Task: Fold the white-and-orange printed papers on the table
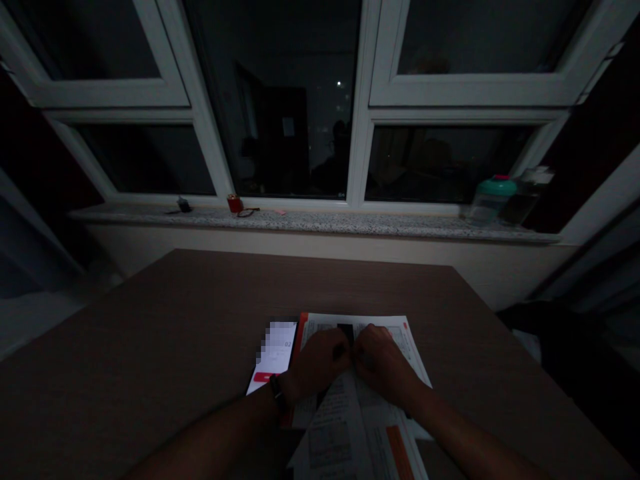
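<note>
My left hand (319,363) and my right hand (380,363) lie close together on a sheet of printed paper (356,417), with fingers curled and knuckles up. The paper has text blocks and an orange band. A small dark item (341,351) shows at my left fingertips, too dim to name. A dark strip (345,333) lies on the paper just beyond my hands. Left of my left hand, a smartphone (273,353) lies with its screen lit, its lower edge near my wrist. A dark watch band (276,390) circles my left wrist.
The brown table (200,313) runs ahead to a wall under a speckled stone windowsill (320,222). On the sill are a red cup (235,203), eyeglasses (248,213), a small dark object (184,206) and a clear container with a teal lid (493,200).
</note>
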Demonstrator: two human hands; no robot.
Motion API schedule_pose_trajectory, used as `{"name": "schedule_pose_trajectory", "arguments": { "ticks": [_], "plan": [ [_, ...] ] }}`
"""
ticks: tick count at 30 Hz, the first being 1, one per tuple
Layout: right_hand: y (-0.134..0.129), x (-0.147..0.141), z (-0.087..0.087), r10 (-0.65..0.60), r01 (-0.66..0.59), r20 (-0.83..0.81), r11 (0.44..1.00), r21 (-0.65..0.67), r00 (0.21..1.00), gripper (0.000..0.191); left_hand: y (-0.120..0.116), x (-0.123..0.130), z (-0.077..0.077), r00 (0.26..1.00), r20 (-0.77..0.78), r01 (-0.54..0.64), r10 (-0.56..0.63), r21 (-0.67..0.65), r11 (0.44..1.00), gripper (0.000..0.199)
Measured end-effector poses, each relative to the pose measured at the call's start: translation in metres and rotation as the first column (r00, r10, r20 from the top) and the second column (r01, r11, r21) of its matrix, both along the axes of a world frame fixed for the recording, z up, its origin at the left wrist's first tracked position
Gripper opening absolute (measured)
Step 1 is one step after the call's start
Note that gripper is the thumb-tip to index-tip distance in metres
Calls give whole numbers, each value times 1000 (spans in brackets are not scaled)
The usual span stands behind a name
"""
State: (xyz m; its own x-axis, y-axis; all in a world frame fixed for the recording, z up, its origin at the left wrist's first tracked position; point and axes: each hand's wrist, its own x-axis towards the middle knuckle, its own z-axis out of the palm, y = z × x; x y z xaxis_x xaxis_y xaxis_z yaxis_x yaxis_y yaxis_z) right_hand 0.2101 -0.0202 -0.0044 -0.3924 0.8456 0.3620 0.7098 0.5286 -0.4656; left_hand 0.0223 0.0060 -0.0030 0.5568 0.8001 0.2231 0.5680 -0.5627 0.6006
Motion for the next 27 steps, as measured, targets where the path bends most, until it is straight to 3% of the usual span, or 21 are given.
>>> {"name": "schedule_pose_trajectory", "arguments": {
  "ticks": [5,11,27],
  "plan": [
    [1,1,-2,61,-60,-6,997,56,998,12,1,0,2,1000,25,-1,2,-18,1000,10],
    [-2,3,4,-31,30,-63,999,-18,998,18,0,0,5,1000,26,-14,14,-12,1000,10],
    [0,2,2,2,-3,71,1000,22,997,5,0,-2,-1,1000,-19,11,-10,22,1000,10]
  ]
}}
